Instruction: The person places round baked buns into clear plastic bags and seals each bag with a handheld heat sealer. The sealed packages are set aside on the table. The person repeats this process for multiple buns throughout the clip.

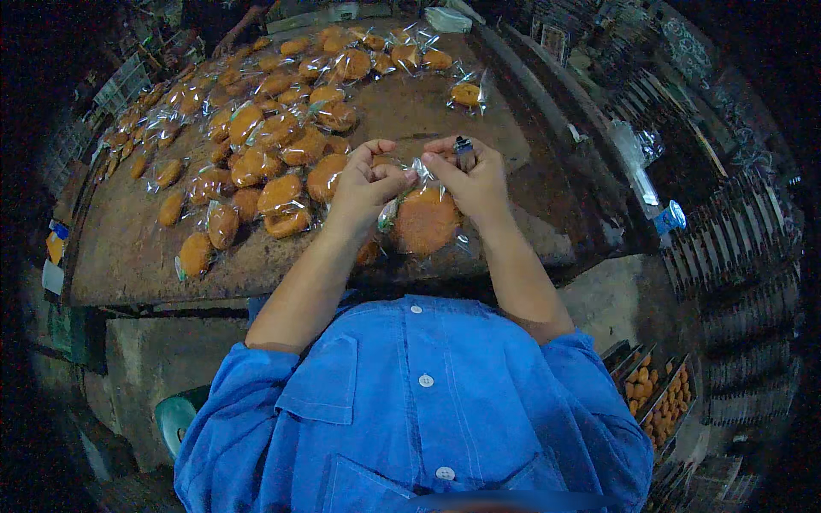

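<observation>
A large round orange-brown baked good in a clear plastic bag (426,221) stands out just below my hands, near the table's front edge. My left hand (375,176) pinches the gathered top of the bag between thumb and fingers. From the other side my right hand (467,176) pinches the same gathered plastic, with a small dark device (462,145) worn on one finger. Left of my hands lies a pile of similar bagged baked goods (276,154), and a single bagged one (466,95) lies beyond my right hand.
The worn brown table (128,269) carries many more bagged pieces towards the far left. A clear plastic bundle (448,20) lies at its far edge. A blue and white cup (671,218) stands off its right side. Trays of unwrapped baked goods (667,404) sit low at the right. Another person's arm (240,29) shows at the back.
</observation>
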